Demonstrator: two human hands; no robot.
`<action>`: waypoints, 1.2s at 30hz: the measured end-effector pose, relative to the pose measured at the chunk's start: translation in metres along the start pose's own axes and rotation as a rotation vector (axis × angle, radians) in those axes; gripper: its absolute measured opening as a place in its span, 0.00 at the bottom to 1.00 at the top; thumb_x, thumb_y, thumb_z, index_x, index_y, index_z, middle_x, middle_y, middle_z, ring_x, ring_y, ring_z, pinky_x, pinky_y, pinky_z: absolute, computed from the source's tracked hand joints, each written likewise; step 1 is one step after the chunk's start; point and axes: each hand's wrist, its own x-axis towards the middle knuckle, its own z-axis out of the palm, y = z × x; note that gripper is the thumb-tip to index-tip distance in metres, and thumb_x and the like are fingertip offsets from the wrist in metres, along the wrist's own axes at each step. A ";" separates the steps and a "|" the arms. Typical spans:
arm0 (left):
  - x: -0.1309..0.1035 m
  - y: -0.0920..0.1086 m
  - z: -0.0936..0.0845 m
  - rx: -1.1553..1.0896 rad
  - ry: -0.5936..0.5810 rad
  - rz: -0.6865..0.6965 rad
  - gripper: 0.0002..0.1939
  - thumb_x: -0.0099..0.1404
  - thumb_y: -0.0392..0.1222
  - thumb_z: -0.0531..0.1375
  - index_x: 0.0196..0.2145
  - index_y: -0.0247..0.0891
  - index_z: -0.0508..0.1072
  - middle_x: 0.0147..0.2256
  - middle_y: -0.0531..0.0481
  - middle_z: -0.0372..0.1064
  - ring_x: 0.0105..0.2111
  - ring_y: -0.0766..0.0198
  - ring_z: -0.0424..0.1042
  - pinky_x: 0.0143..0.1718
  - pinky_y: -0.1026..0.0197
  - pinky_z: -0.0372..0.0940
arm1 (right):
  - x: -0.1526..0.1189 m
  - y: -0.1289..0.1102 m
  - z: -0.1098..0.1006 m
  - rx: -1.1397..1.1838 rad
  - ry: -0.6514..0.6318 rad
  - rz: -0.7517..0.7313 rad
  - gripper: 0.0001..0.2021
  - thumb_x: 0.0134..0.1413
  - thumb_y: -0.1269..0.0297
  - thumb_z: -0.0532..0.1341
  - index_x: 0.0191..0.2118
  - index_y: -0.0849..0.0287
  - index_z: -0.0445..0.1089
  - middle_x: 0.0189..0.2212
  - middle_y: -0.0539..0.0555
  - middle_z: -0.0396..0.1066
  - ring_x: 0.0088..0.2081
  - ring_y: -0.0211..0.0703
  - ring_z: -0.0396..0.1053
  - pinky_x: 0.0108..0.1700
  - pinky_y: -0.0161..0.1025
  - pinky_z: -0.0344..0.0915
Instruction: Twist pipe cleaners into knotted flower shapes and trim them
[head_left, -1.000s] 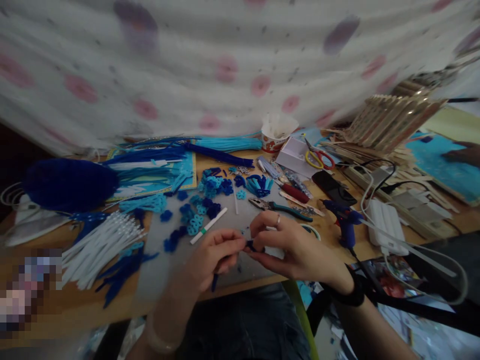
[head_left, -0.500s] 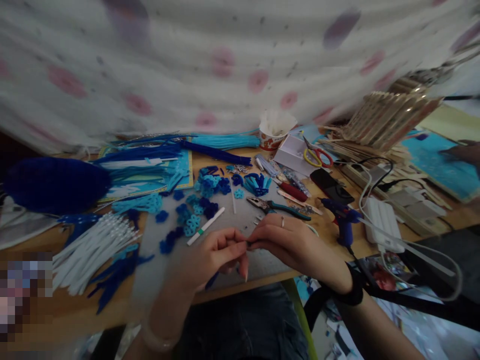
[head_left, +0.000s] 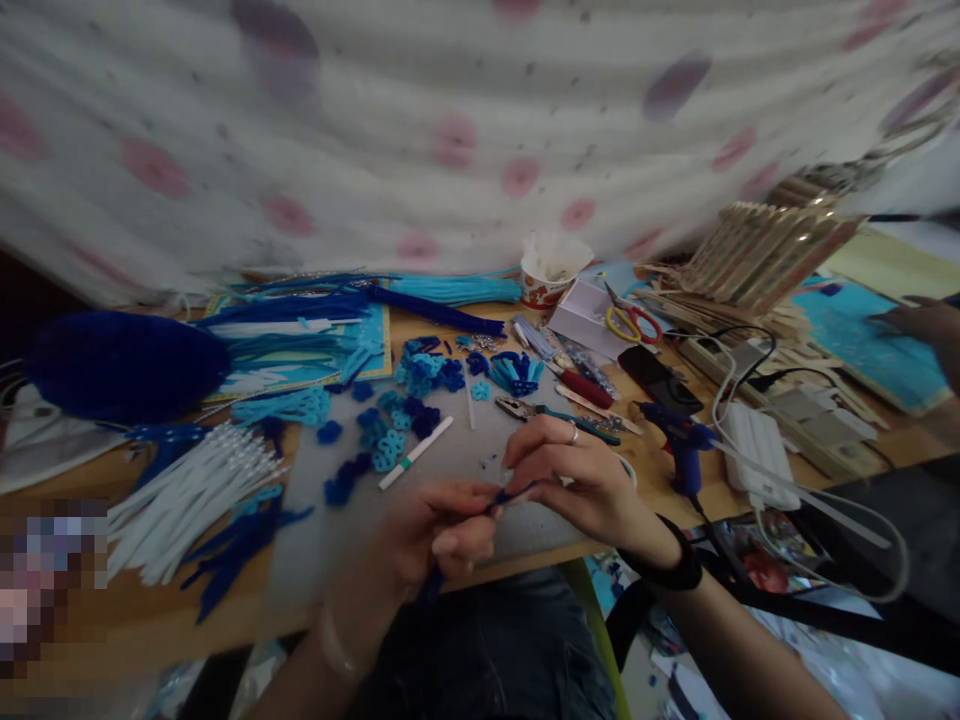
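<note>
Between my two hands runs a dark blue pipe cleaner (head_left: 516,494), held over the front of the grey cutting mat (head_left: 315,560). My left hand (head_left: 450,530) is closed around it, and a dark blue end hangs below the fingers. The thumb and fingertips of my right hand (head_left: 574,480) pinch its other end. Left of the hands lie a white stick with a green band (head_left: 416,453) and several blue pipe-cleaner flowers (head_left: 388,450). Just behind my right hand are the pliers (head_left: 559,417).
A glue gun (head_left: 681,440), a phone (head_left: 660,378) and scissors (head_left: 631,318) lie to the right. White pipe cleaners (head_left: 187,500) are bundled at left, below a fluffy blue ball (head_left: 124,365). At far right another person's hand (head_left: 919,325) rests over a blue sheet (head_left: 855,325).
My right hand has lifted and drawn slightly away from the left, so a stretch of blue pipe cleaner now shows between them. The view has shifted slightly.
</note>
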 end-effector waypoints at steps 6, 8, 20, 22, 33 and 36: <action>-0.001 -0.013 0.009 0.055 -0.020 0.110 0.15 0.59 0.50 0.68 0.32 0.36 0.72 0.10 0.63 0.52 0.09 0.75 0.40 0.11 0.65 0.33 | 0.001 -0.009 0.002 0.238 -0.037 0.115 0.12 0.66 0.56 0.63 0.34 0.58 0.72 0.32 0.52 0.74 0.35 0.39 0.73 0.39 0.36 0.70; -0.004 -0.015 0.012 0.158 0.071 0.172 0.17 0.59 0.53 0.68 0.33 0.35 0.72 0.11 0.62 0.56 0.09 0.76 0.44 0.12 0.66 0.36 | 0.002 -0.012 -0.002 0.216 -0.072 0.137 0.11 0.65 0.56 0.63 0.34 0.58 0.73 0.34 0.53 0.74 0.37 0.40 0.74 0.41 0.38 0.71; -0.023 -0.006 0.043 0.767 0.593 0.429 0.08 0.65 0.45 0.62 0.34 0.38 0.70 0.18 0.57 0.69 0.19 0.69 0.65 0.24 0.66 0.57 | 0.000 -0.023 -0.015 -0.309 -0.304 0.060 0.07 0.68 0.70 0.58 0.42 0.61 0.75 0.49 0.62 0.72 0.48 0.48 0.72 0.48 0.44 0.70; -0.022 -0.005 0.039 0.723 0.531 0.405 0.10 0.64 0.47 0.62 0.31 0.38 0.69 0.16 0.58 0.66 0.16 0.70 0.62 0.22 0.66 0.55 | 0.000 -0.025 -0.016 -0.278 -0.307 0.037 0.09 0.67 0.72 0.57 0.40 0.60 0.76 0.49 0.61 0.72 0.47 0.47 0.71 0.46 0.42 0.70; -0.024 -0.005 0.037 0.810 0.572 0.333 0.09 0.65 0.46 0.61 0.33 0.38 0.69 0.18 0.57 0.67 0.19 0.68 0.65 0.23 0.66 0.56 | -0.003 -0.032 -0.011 -0.412 -0.355 0.078 0.11 0.69 0.64 0.57 0.42 0.64 0.75 0.51 0.65 0.71 0.48 0.52 0.70 0.48 0.47 0.69; -0.023 -0.008 0.041 0.759 0.490 0.313 0.09 0.66 0.47 0.60 0.32 0.39 0.68 0.17 0.57 0.67 0.18 0.69 0.64 0.22 0.65 0.53 | -0.002 -0.033 -0.010 -0.351 -0.365 0.091 0.12 0.69 0.71 0.55 0.39 0.61 0.76 0.50 0.61 0.71 0.45 0.47 0.70 0.46 0.43 0.68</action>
